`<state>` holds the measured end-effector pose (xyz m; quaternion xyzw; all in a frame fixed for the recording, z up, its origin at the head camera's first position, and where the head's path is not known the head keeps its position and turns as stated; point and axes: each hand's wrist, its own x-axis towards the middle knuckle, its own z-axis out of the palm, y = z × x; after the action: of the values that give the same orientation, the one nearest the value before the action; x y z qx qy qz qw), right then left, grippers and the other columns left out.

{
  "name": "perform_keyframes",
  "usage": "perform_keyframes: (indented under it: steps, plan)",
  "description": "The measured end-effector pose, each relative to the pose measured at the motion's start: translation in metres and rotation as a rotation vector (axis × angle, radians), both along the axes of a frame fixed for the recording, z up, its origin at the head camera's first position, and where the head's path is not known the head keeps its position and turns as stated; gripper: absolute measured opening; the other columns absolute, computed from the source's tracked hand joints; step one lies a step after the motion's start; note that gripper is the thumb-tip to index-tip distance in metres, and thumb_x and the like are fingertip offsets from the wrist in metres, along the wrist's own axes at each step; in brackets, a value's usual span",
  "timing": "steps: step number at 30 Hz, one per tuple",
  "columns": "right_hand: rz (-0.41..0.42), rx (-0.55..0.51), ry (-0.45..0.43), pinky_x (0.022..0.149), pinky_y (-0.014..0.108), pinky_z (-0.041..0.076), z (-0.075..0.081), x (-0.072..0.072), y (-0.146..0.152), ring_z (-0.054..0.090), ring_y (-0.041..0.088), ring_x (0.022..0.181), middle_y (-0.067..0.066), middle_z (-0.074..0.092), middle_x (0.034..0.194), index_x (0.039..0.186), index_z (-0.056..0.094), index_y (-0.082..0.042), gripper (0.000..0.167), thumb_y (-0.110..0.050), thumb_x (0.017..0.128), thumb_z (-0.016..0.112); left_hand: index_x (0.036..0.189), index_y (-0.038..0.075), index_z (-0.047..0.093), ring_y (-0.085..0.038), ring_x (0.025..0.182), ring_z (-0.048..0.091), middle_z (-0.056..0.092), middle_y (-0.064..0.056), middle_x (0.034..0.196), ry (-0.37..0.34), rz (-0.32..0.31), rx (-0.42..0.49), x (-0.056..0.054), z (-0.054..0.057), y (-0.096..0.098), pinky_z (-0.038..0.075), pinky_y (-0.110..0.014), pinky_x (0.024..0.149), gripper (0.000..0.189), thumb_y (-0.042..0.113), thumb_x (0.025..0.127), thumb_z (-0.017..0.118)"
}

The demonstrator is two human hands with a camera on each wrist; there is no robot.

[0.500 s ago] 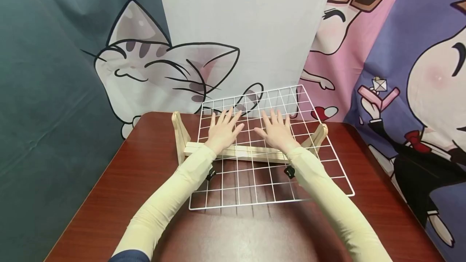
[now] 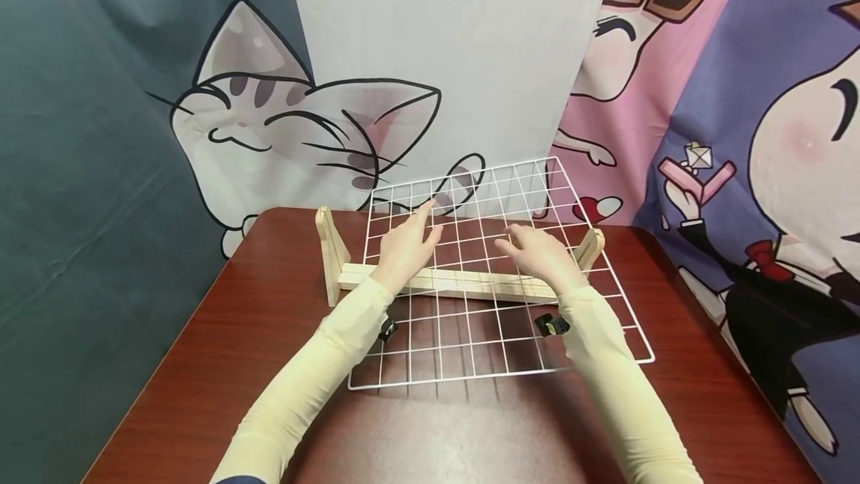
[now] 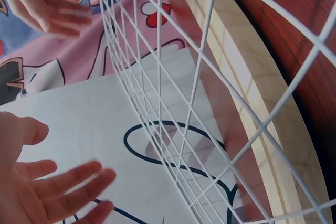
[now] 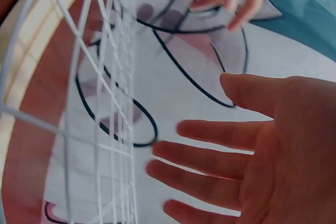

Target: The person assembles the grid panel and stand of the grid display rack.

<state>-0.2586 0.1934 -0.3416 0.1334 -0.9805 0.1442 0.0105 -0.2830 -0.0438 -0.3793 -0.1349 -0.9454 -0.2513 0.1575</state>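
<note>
A white wire grid panel [image 2: 470, 334] leans over a pale wooden stand [image 2: 463, 284] with a crossbar and two upright ends. Both hands hover above the grid, palms turned partly inward. The left hand [image 2: 404, 245] has its fingers extended and spread, the thumb pointing up and right. Over the right half of the grid is the right hand [image 2: 540, 252], fingers loosely bent toward the left. In the left wrist view, the left palm [image 3: 31, 182] and its fingers hold nothing. The right wrist view has the right hand [image 4: 252, 156] with straight, spread fingers, apart from the wires.
The stand and grid are on a reddish-brown table [image 2: 222, 364]. Behind the table hangs a cloth backdrop [image 2: 470, 43] printed with a cat and cartoon figures. A small black device [image 2: 552, 325] is strapped under the right wrist.
Both hands have turned from palms down to palms partly inward. The right hand has shifted to the right, its fingers now pointing more leftward. The grid and stand have stayed put.
</note>
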Motion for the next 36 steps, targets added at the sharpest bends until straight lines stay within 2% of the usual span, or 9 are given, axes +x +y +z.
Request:
perform_keyframes:
  steps: [1,3,5,8,15,22,28,32,36]
  plan:
    - [-0.004,-0.014,0.000,0.091,0.054,0.049,0.002,0.003,0.003,0.064,0.036,0.107,0.018,0.067,0.118,0.126,0.059,-0.003,0.045,-0.038,0.100,0.047,0.142,0.023,0.046,-0.023,0.057,0.058,0.072,-0.003,0.093,0.011,0.003,0.013,0.001,0.001,-0.001,0.044,-0.033,0.047,0.045,0.036,0.099,0.049]
    - [-0.015,-0.029,0.012,0.083,0.052,0.050,0.007,0.009,0.010,0.066,0.033,0.095,0.015,0.070,0.106,0.118,0.063,-0.004,0.041,-0.038,0.100,0.047,0.133,0.020,0.054,-0.019,0.052,0.055,0.069,0.001,0.076,0.024,0.007,0.019,0.004,0.002,-0.003,0.037,-0.028,0.043,0.037,0.034,0.098,0.050]
    - [-0.028,-0.037,0.030,0.081,0.051,0.049,0.011,0.015,0.018,0.066,0.033,0.092,0.014,0.071,0.102,0.115,0.065,-0.006,0.040,-0.038,0.100,0.047,0.122,0.019,0.061,-0.018,0.052,0.055,0.066,0.003,0.069,0.031,0.007,0.015,0.006,0.003,-0.006,0.034,-0.026,0.043,0.030,0.032,0.098,0.051]
    - [-0.047,-0.046,0.049,0.082,0.052,0.049,0.018,0.027,0.030,0.066,0.033,0.093,0.014,0.071,0.102,0.116,0.065,-0.007,0.040,-0.039,0.101,0.047,0.109,0.018,0.067,-0.020,0.054,0.057,0.063,0.002,0.064,0.021,0.014,0.000,0.008,0.002,-0.013,0.037,-0.029,0.044,0.022,0.030,0.097,0.052]
    - [-0.049,-0.090,0.053,0.084,0.055,0.048,0.032,0.051,0.044,0.066,0.030,0.094,0.011,0.071,0.103,0.114,0.066,-0.011,0.038,-0.040,0.101,0.046,0.096,0.017,0.070,-0.030,0.071,0.068,0.068,-0.002,0.070,-0.026,0.038,-0.032,0.007,-0.006,-0.028,0.051,-0.043,0.058,0.021,0.029,0.095,0.053]
    - [-0.103,-0.087,0.087,0.080,0.055,0.049,0.039,0.067,0.057,0.066,0.037,0.096,0.014,0.072,0.102,0.114,0.066,-0.011,0.044,-0.046,0.100,0.044,0.084,0.016,0.067,-0.027,0.071,0.065,0.068,-0.003,0.074,-0.112,0.041,-0.041,0.007,-0.017,-0.040,0.048,-0.041,0.055,0.023,0.030,0.096,0.052]
    - [-0.170,-0.075,0.089,0.073,0.052,0.049,0.032,0.079,0.083,0.065,0.038,0.093,0.020,0.070,0.105,0.117,0.065,-0.010,0.043,-0.045,0.100,0.045,0.079,0.014,0.066,-0.024,0.062,0.059,0.065,-0.005,0.070,-0.180,0.056,-0.073,0.013,-0.033,-0.056,0.039,-0.033,0.049,0.025,0.029,0.095,0.054]
    - [-0.200,-0.071,0.102,0.072,0.051,0.048,0.022,0.087,0.099,0.064,0.035,0.089,0.018,0.069,0.103,0.117,0.065,-0.009,0.044,-0.045,0.100,0.046,0.065,0.013,0.055,-0.019,0.057,0.051,0.052,-0.001,0.059,-0.210,0.041,-0.061,0.020,-0.039,-0.068,0.033,-0.028,0.049,0.032,0.026,0.094,0.056]
    - [-0.217,-0.077,0.146,0.074,0.055,0.048,0.012,0.095,0.114,0.065,0.039,0.091,0.020,0.070,0.102,0.112,0.066,-0.007,0.040,-0.041,0.100,0.048,0.061,0.014,0.048,-0.016,0.058,0.046,0.046,0.001,0.059,-0.234,0.023,-0.039,0.025,-0.044,-0.080,0.034,-0.026,0.053,0.034,0.023,0.092,0.057]
